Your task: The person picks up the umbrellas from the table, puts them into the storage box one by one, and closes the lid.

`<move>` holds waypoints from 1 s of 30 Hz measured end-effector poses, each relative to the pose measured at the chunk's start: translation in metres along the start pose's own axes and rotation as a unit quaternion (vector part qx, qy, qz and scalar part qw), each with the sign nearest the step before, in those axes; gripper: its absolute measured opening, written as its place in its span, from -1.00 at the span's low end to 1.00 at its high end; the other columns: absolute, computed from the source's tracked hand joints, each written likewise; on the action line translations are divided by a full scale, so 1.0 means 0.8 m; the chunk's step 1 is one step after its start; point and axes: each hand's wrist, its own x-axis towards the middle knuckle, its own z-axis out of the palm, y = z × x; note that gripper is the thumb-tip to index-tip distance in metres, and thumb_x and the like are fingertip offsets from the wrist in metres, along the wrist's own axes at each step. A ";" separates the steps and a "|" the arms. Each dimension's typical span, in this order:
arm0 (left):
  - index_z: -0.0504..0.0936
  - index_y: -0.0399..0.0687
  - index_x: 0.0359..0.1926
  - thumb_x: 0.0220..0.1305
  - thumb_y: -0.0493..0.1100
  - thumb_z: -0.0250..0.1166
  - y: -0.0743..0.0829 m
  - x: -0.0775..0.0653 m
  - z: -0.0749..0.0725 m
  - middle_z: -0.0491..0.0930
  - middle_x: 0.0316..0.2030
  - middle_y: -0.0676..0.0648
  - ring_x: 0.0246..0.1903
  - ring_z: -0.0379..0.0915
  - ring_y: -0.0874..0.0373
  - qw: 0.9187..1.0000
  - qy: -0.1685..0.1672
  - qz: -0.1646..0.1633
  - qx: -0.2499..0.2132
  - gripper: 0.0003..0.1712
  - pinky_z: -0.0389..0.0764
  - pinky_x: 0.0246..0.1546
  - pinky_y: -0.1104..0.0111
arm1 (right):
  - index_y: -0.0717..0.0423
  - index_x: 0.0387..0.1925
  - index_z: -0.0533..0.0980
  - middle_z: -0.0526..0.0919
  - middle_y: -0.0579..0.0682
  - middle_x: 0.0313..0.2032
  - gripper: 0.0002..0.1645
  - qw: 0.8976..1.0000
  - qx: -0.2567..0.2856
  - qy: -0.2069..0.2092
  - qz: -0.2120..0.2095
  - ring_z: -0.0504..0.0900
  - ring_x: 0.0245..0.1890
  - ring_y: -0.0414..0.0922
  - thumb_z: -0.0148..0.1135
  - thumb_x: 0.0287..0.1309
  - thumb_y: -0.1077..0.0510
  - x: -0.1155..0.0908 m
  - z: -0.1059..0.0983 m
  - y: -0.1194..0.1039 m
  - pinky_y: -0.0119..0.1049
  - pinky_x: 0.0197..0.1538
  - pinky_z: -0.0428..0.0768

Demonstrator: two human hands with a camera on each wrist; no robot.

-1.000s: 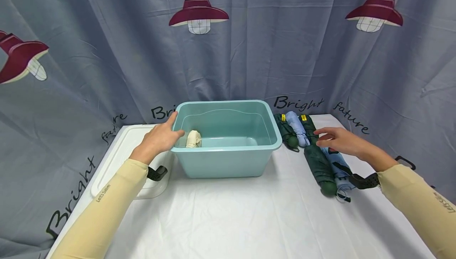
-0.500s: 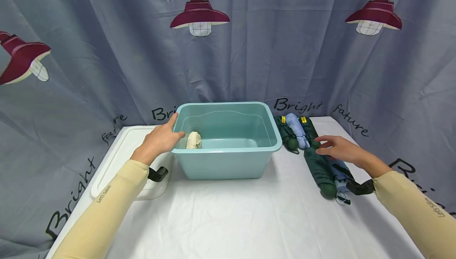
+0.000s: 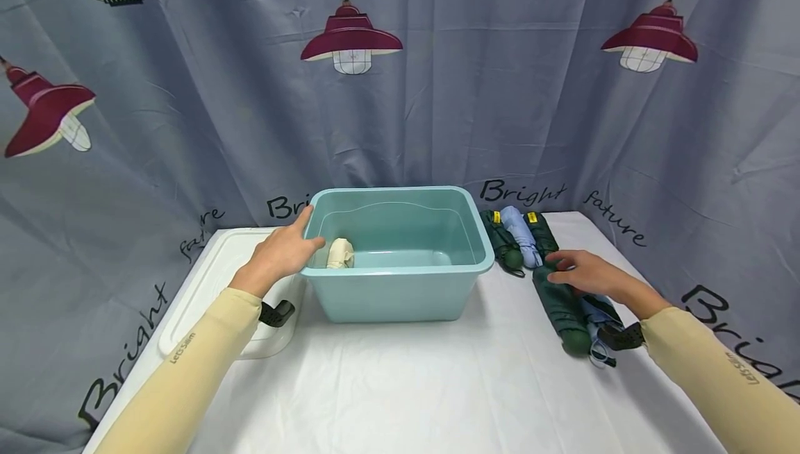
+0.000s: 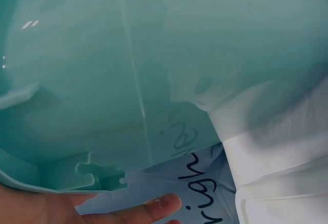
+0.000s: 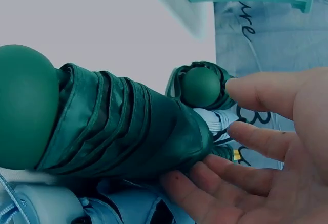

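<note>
My left hand (image 3: 281,256) holds the left rim of a pale teal plastic bin (image 3: 394,296), thumb over the rim and the other fingers outside. Inside the bin, by its left wall, lies a rolled cream bundle (image 3: 340,254), partly hidden by the front rim. On the right, my right hand (image 3: 594,277) hovers with spread, slightly bent fingers at the far end of a folded dark green umbrella (image 3: 559,308). In the right wrist view its fingertips (image 5: 177,180) come right up to the green fabric (image 5: 128,126). A folded light blue umbrella (image 5: 51,203) lies alongside, partly under the hand.
Behind the front pair lie more folded umbrellas: a green one (image 3: 502,239), a light blue one (image 3: 521,232) and another green one (image 3: 541,232). A white lid (image 3: 200,301) lies left of the bin, partly under the left arm. A grey printed curtain (image 3: 400,121) hangs behind the white table.
My right hand has come down and nearer, along the front green umbrella. The left hand stays on the bin's rim. The head view has tilted slightly upward.
</note>
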 end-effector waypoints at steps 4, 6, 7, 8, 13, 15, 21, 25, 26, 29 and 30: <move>-0.34 0.23 0.63 0.40 0.24 -0.05 -0.001 0.000 0.001 0.20 0.48 -0.35 0.30 0.35 -0.30 1.000 -0.001 -0.001 0.001 -0.03 0.46 0.03 -0.18 | 0.42 0.37 0.27 0.30 0.55 0.25 -0.28 1.000 -0.016 0.003 -0.014 0.53 0.10 0.31 0.24 0.33 0.12 0.003 0.004 0.001 -0.02 -0.07 0.68; -0.34 0.24 0.63 0.40 0.24 -0.05 -0.001 0.000 0.002 0.20 0.48 -0.35 0.30 0.35 -0.30 1.000 -0.001 -0.003 0.002 -0.03 0.47 0.02 -0.17 | 0.43 0.35 0.30 0.33 0.55 0.24 -0.28 0.999 -0.034 0.009 -0.019 0.56 0.06 0.27 0.28 0.27 0.17 0.004 0.005 0.000 -0.01 -0.06 0.67; -0.34 0.24 0.63 0.39 0.25 -0.05 -0.001 0.000 0.002 0.21 0.48 -0.34 0.29 0.36 -0.30 1.000 0.000 -0.003 0.002 -0.03 0.47 0.01 -0.16 | 0.43 0.34 0.31 0.34 0.54 0.23 -0.28 0.999 -0.046 0.013 -0.022 0.57 0.04 0.26 0.30 0.23 0.20 0.004 0.005 0.000 0.01 -0.05 0.66; -0.34 0.25 0.63 0.39 0.25 -0.05 -0.001 0.000 0.002 0.21 0.48 -0.34 0.29 0.36 -0.29 1.000 0.001 -0.003 0.001 -0.03 0.47 0.01 -0.16 | 0.43 0.33 0.32 0.36 0.55 0.22 -0.27 0.998 -0.058 0.019 -0.023 0.56 0.03 0.27 0.33 0.19 0.22 0.005 0.006 0.000 0.05 -0.02 0.64; -0.32 0.25 0.63 0.38 0.26 -0.05 -0.001 0.002 0.003 0.20 0.48 -0.34 0.31 0.34 -0.29 1.000 0.004 -0.001 -0.002 -0.03 0.46 0.03 -0.16 | 0.40 0.33 0.33 0.44 0.53 0.14 -0.19 0.993 -0.105 0.046 -0.013 0.49 0.07 0.35 0.43 0.08 0.22 0.008 0.008 -0.003 0.26 0.08 0.50; -0.32 0.24 0.63 0.38 0.25 -0.05 -0.001 0.001 0.003 0.20 0.48 -0.34 0.31 0.33 -0.30 1.000 0.003 -0.002 -0.002 -0.03 0.46 0.03 -0.17 | 0.40 0.34 0.31 0.44 0.53 0.13 -0.15 0.993 -0.108 0.046 -0.004 0.47 0.07 0.36 0.45 0.07 0.19 0.009 0.010 -0.005 0.29 0.09 0.47; -0.31 0.25 0.63 0.39 0.25 -0.04 -0.001 0.001 0.000 0.22 0.47 -0.35 0.29 0.36 -0.30 1.000 0.005 -0.005 0.000 -0.04 0.47 -0.01 -0.16 | 0.43 0.36 0.27 0.46 0.53 0.12 -0.04 0.992 -0.116 0.041 0.017 0.51 0.04 0.32 0.50 0.07 0.06 0.013 0.010 -0.008 0.26 0.07 0.51; -0.29 0.25 0.63 0.38 0.25 -0.04 0.000 0.003 -0.002 0.24 0.46 -0.35 0.29 0.36 -0.29 1.000 0.009 -0.006 0.002 -0.04 0.47 -0.01 -0.15 | 0.48 0.39 0.19 0.45 0.54 0.13 0.10 0.991 -0.126 0.029 0.032 0.50 0.07 0.34 0.48 0.08 -0.12 0.017 0.015 -0.009 0.25 0.09 0.51; -0.29 0.26 0.63 0.38 0.25 -0.04 0.001 0.003 -0.002 0.24 0.46 -0.34 0.28 0.37 -0.29 1.000 0.008 -0.006 0.002 -0.04 0.47 -0.01 -0.15 | 0.49 0.41 0.17 0.42 0.56 0.18 0.15 0.991 -0.130 0.024 0.036 0.47 0.13 0.38 0.47 0.08 -0.18 0.018 0.018 -0.009 0.28 0.12 0.48; -0.29 0.27 0.63 0.39 0.24 -0.04 0.001 0.003 -0.002 0.25 0.45 -0.34 0.26 0.38 -0.27 1.000 0.007 -0.008 0.003 -0.05 0.47 -0.03 -0.14 | 0.49 0.44 0.12 0.29 0.59 0.30 0.25 0.989 -0.138 0.012 0.047 0.34 0.27 0.45 0.42 0.08 -0.31 0.021 0.028 -0.012 0.34 0.21 0.40; -0.29 0.27 0.63 0.39 0.25 -0.04 0.001 0.003 -0.002 0.26 0.45 -0.34 0.25 0.39 -0.27 1.000 0.006 -0.009 0.003 -0.05 0.47 -0.04 -0.13 | 0.48 0.45 0.11 0.26 0.59 0.33 0.26 0.989 -0.139 0.010 0.048 0.34 0.27 0.45 0.41 0.09 -0.33 0.022 0.031 -0.013 0.33 0.21 0.41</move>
